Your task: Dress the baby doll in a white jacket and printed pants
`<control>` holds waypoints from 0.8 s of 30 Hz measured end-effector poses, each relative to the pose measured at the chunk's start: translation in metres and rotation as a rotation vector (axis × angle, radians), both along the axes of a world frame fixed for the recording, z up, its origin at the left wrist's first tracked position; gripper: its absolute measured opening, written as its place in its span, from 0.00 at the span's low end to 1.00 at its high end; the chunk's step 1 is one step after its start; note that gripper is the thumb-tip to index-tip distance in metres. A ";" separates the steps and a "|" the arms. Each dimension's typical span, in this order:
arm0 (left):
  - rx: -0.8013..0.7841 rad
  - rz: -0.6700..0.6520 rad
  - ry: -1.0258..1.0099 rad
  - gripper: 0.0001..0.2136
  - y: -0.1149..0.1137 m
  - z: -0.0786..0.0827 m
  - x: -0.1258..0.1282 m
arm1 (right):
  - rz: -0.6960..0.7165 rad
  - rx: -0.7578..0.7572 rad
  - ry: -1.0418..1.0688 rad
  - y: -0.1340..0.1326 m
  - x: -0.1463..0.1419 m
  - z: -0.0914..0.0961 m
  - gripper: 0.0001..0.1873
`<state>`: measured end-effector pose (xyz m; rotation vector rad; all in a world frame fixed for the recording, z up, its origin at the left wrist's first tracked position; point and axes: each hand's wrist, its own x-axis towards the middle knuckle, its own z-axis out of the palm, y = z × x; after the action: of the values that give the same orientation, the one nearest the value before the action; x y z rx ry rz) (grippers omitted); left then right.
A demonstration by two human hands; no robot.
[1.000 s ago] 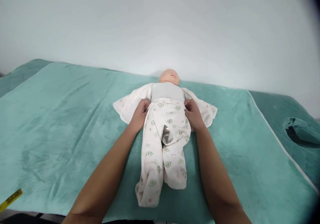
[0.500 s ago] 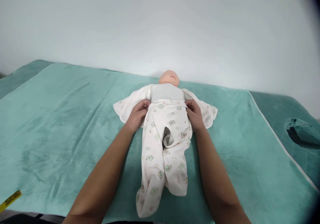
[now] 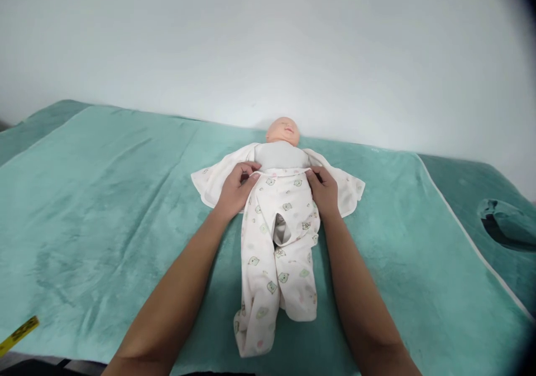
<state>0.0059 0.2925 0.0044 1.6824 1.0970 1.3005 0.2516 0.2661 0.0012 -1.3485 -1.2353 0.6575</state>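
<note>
A baby doll [image 3: 283,131] lies on its back, its head toward the wall. Its grey-white torso [image 3: 280,155] shows between the spread halves of a white jacket [image 3: 226,170]. White baby pants [image 3: 288,197] printed with small green animal faces cover its lower body, with an opening at the crotch. At the left end of the waistband, my left hand [image 3: 238,187] pinches the cloth between thumb and fingers. My right hand [image 3: 323,191] grips the waistband's other end, its fingertips partly hidden by the fabric.
A teal cover [image 3: 104,197] with pale edging spreads under the doll. To the right is an oval hole [image 3: 507,225] in the padded surface. A white wall [image 3: 251,46] rises behind, and a yellow strip [image 3: 19,336] shows at the lower left.
Both hands have moved slightly inward along the waistband, the left one further onto the front. The pants' left leg end has shifted up and to the right a little.
</note>
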 end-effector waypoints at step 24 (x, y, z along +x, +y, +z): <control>-0.565 -0.309 0.038 0.07 0.007 0.023 -0.017 | 0.097 -0.212 -0.063 0.010 0.022 -0.011 0.11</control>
<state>-0.0113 0.2997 0.0274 1.3772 1.0500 0.6814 0.2739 0.2761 -0.0100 -1.5006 -1.3164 0.8389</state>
